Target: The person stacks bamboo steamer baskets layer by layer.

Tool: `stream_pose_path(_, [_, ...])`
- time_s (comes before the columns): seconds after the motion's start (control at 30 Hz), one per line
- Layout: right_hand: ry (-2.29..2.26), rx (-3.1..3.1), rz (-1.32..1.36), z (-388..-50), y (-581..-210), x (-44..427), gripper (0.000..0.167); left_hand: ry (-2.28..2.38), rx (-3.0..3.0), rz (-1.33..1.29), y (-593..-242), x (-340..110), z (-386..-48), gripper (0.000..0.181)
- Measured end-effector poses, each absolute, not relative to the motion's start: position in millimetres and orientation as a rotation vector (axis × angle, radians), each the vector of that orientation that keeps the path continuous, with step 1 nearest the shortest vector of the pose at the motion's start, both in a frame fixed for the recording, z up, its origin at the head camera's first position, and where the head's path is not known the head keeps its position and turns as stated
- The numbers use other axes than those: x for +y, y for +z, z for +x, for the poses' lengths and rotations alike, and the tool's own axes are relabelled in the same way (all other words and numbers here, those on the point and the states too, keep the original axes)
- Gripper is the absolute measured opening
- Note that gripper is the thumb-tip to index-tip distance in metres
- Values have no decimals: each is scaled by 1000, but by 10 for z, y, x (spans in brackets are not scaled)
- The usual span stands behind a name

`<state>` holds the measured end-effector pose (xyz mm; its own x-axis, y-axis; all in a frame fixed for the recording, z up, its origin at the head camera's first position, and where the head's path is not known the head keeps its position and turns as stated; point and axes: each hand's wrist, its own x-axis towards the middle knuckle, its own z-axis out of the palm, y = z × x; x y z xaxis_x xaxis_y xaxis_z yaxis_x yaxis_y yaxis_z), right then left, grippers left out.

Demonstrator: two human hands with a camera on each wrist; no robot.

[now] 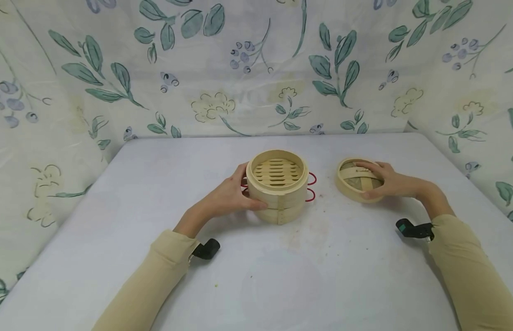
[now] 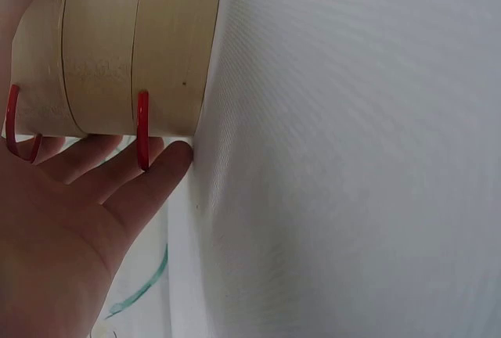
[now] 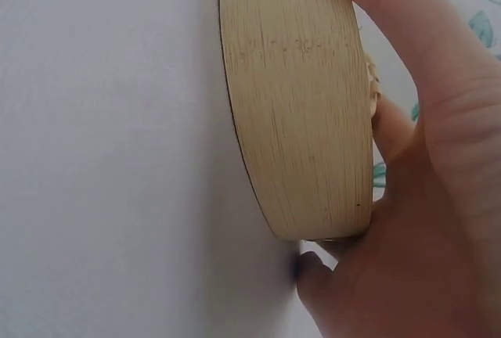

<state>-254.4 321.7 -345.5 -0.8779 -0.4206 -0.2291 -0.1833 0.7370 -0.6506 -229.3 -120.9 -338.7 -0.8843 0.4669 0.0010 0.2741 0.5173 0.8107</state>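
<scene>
- The steamer [image 1: 281, 198], a stack of bamboo tiers, stands upright on the white table [image 1: 281, 280], near the middle, its slatted floor [image 1: 277, 173] facing up.
- The left hand [image 1: 235, 194] grips the steamer's left side: the thumb presses the front wall, and the other fingers, slightly spread, reach round behind.
- Red handles [image 1: 314, 195] loop out from both sides of the steamer; in the left wrist view two hang by the left fingers.
- The lid [image 1: 352, 183] lies right of the steamer, apart from it, on the table.
- The right hand [image 1: 392, 182] is clamped on the lid's right side, thumb at the near rim, fingers over the top.
- Tan sleeves [image 1: 157, 271] cover both forearms; a black camera [image 1: 208, 249] sits at each wrist.
- Leaf-patterned cloth [image 1: 223, 82] hangs behind the table.
</scene>
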Motion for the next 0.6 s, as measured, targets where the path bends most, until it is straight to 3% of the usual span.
stream_pose_path(0.6, [-974, 2708, -391, -2576, -3553, 3170, 92, 1305, 2537, 628, -3387, -1202, -2283, 109])
